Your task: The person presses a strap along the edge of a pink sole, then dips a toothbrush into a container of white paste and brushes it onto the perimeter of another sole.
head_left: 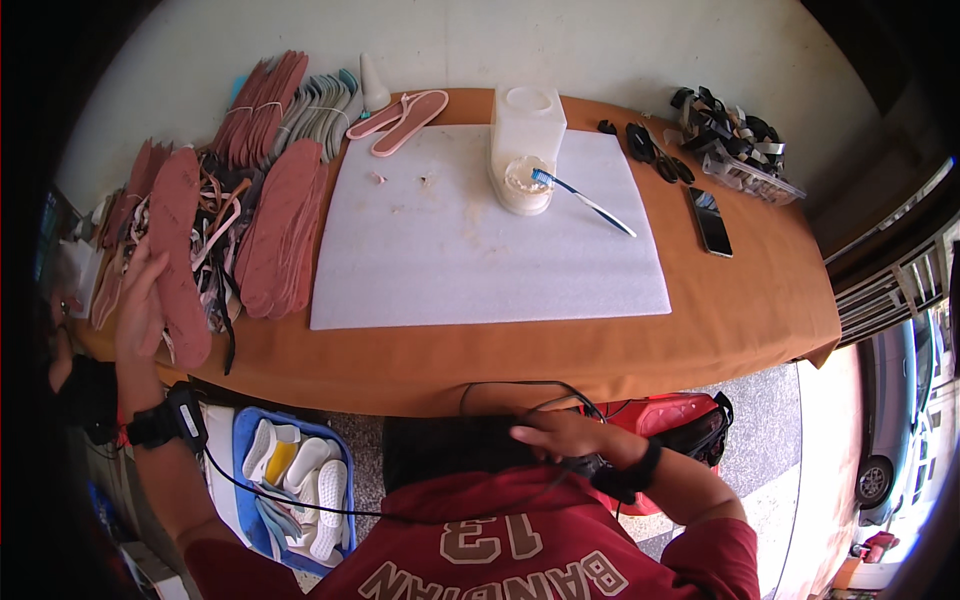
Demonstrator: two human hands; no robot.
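Observation:
My left hand (143, 305) grips the edge of a long reddish-pink shoe sole (178, 250), held tilted upright at the table's left end. Beside it lie a bundle of dark and light sandal straps (222, 225) and a fanned stack of matching soles (283, 235). My right hand (562, 437) is low over my lap, by the table's front edge. Its thumb points left; the other fingers are blurred and partly hidden, so whether it holds anything cannot be made out. A black cable loops close to it.
A white foam sheet (400, 270) bears a white plastic container (527, 125) with a toothbrush (590, 205) on its paste-smeared cup. Pink sandals (410, 122), a phone (710, 222) and a strap-filled box (745, 170) lie further back. A blue bin (345, 490) of soles stands below.

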